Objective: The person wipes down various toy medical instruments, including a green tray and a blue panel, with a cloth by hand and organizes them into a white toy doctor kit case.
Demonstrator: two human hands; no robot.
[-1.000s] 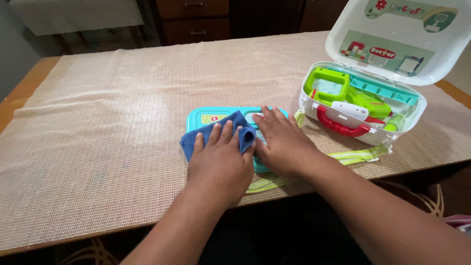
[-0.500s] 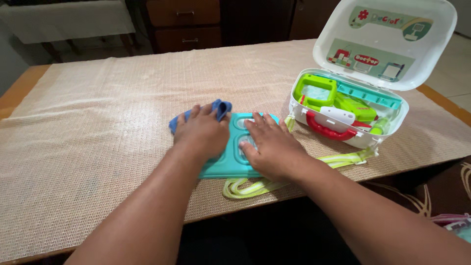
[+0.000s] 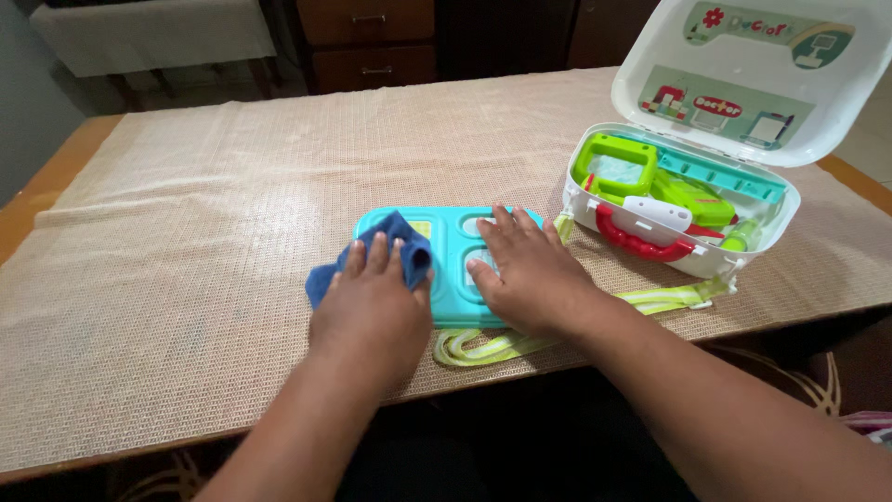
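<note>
Hands lie flat on teal tray [image 3: 448, 244], left hand [image 3: 372, 302] pressing blue cloth [image 3: 395, 249].

Evenly and softly lit, fairly bright, with no hard glare. Faint shadows only beneath the left hand [image 3: 372, 302] and right hand [image 3: 525, 279] on the woven mat [image 3: 204, 214]. Sharp at the centre; slightly stretched toward the edges. Dim under the surface [image 3: 56, 172].

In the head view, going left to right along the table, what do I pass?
Blue cloth under the left hand → turquoise tray → right hand → open white toy case.
</note>
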